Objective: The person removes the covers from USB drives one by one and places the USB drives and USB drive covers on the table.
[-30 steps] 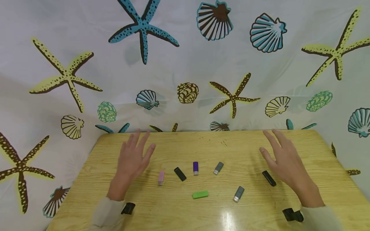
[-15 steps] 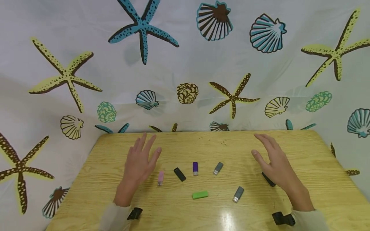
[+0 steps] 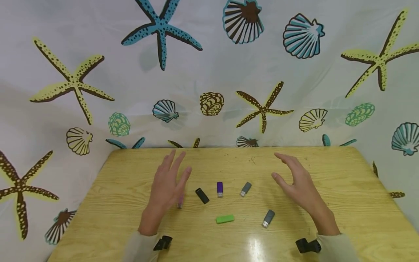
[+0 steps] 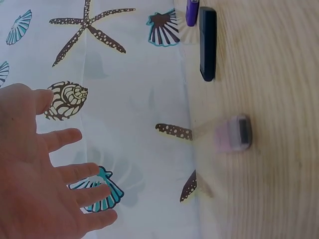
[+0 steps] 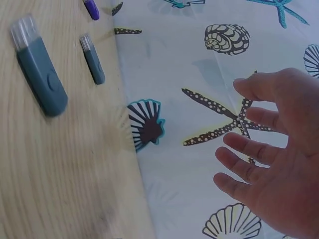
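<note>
My left hand (image 3: 165,185) hovers above the table's left half, fingers spread and holding nothing. It partly covers a pink USB stick (image 3: 180,201). My right hand (image 3: 299,185) hangs in the air over the right half, fingers apart and slightly bent, with nothing in it. Between the hands lie a black USB stick (image 3: 202,195), a purple USB stick (image 3: 220,189), a green USB stick (image 3: 224,219) and two grey ones, a far grey stick (image 3: 246,189) and a near grey stick (image 3: 268,218). A second black stick is hidden behind my right hand.
The wooden table (image 3: 248,165) ends at the back against a white cloth (image 3: 186,80) printed with starfish and shells. The cloth also hangs at both sides. Black camera mounts, one left (image 3: 163,243) and one right (image 3: 307,246), sit at the wrists.
Both hands have moved inward, the left one rightward and the right one leftward. They now cover much of the pink stick and all of the right-hand black stick. The sticks lie still.
</note>
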The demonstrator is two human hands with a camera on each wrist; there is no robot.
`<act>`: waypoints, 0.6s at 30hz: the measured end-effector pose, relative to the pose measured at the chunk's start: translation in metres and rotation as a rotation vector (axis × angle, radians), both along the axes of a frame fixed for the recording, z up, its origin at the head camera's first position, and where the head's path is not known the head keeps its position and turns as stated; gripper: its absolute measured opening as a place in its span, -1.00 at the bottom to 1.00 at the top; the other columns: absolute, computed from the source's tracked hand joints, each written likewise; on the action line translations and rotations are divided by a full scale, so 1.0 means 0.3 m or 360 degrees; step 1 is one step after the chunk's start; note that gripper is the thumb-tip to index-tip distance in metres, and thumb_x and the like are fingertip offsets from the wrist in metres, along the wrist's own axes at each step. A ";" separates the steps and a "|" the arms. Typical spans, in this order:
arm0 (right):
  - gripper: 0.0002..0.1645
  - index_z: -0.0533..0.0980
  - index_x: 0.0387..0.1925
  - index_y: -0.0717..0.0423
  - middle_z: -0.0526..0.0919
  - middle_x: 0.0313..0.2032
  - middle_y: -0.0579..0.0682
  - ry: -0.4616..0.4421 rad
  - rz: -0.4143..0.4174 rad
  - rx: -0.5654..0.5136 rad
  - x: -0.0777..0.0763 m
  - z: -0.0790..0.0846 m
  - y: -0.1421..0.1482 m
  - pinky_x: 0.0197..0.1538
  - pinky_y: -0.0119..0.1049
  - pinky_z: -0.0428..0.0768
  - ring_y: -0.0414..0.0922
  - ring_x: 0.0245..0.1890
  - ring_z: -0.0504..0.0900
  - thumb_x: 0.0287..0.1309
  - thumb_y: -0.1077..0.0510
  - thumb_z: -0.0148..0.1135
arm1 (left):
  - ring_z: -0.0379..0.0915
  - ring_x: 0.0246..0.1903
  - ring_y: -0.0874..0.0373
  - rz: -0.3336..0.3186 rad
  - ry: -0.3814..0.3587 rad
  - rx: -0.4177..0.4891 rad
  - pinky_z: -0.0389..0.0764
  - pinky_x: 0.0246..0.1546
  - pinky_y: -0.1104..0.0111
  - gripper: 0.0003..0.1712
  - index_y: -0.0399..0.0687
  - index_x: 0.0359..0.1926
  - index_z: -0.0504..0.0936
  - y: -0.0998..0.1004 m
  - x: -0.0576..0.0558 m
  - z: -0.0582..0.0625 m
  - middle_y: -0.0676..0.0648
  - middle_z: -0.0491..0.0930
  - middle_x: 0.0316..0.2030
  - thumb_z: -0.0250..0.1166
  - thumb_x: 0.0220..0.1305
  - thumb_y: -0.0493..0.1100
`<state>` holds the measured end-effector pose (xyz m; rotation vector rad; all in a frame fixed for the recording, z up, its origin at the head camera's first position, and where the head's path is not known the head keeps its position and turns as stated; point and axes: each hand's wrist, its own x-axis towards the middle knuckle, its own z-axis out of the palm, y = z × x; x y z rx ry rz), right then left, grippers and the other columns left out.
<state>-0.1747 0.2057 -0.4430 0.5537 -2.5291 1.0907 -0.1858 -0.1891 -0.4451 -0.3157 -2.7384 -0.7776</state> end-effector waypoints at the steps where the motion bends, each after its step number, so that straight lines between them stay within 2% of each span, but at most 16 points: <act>1: -0.31 0.34 0.47 0.08 0.44 0.34 0.16 -0.0010 0.0010 -0.0016 -0.004 -0.005 -0.007 0.24 0.30 0.43 0.19 0.32 0.43 0.39 0.17 0.32 | -0.11 0.54 -0.33 -0.0004 0.0017 0.0007 0.00 0.44 -0.30 -0.32 -0.04 0.57 0.24 0.005 0.000 -0.002 -0.28 0.01 0.58 0.02 0.61 0.14; 5: -0.33 0.37 0.44 0.10 0.47 0.31 0.14 -0.0076 0.0039 -0.0161 -0.017 -0.027 -0.036 0.23 0.29 0.47 0.18 0.26 0.49 0.37 0.19 0.33 | -0.07 0.53 -0.32 -0.0032 0.0060 0.0070 0.07 0.42 -0.28 -0.33 -0.06 0.55 0.27 0.027 0.002 -0.008 -0.30 0.04 0.56 0.06 0.60 0.12; 9: -0.39 0.41 0.40 0.08 0.49 0.29 0.11 -0.0199 0.0069 -0.0312 -0.026 -0.048 -0.067 0.26 0.27 0.47 0.15 0.23 0.52 0.38 0.17 0.34 | 0.00 0.51 -0.31 -0.0078 0.0059 0.0219 0.16 0.37 -0.32 -0.35 -0.04 0.54 0.30 0.049 0.007 -0.008 -0.28 0.08 0.55 0.10 0.58 0.10; 14: -0.42 0.46 0.34 0.12 0.52 0.25 0.13 -0.0294 0.0095 -0.0313 -0.030 -0.080 -0.099 0.26 0.25 0.48 0.15 0.21 0.53 0.34 0.19 0.37 | 0.06 0.47 -0.33 -0.0129 0.0015 0.0385 0.21 0.33 -0.35 -0.38 -0.03 0.51 0.35 0.075 0.016 -0.015 -0.26 0.13 0.53 0.14 0.57 0.08; 18: -0.45 0.48 0.32 0.13 0.55 0.21 0.18 -0.0381 0.0099 -0.0354 -0.032 -0.094 -0.108 0.25 0.26 0.49 0.19 0.20 0.55 0.35 0.19 0.37 | 0.14 0.45 -0.29 -0.0186 0.0044 0.0480 0.25 0.33 -0.30 -0.40 -0.10 0.48 0.38 0.092 0.017 -0.028 -0.28 0.23 0.47 0.17 0.56 0.02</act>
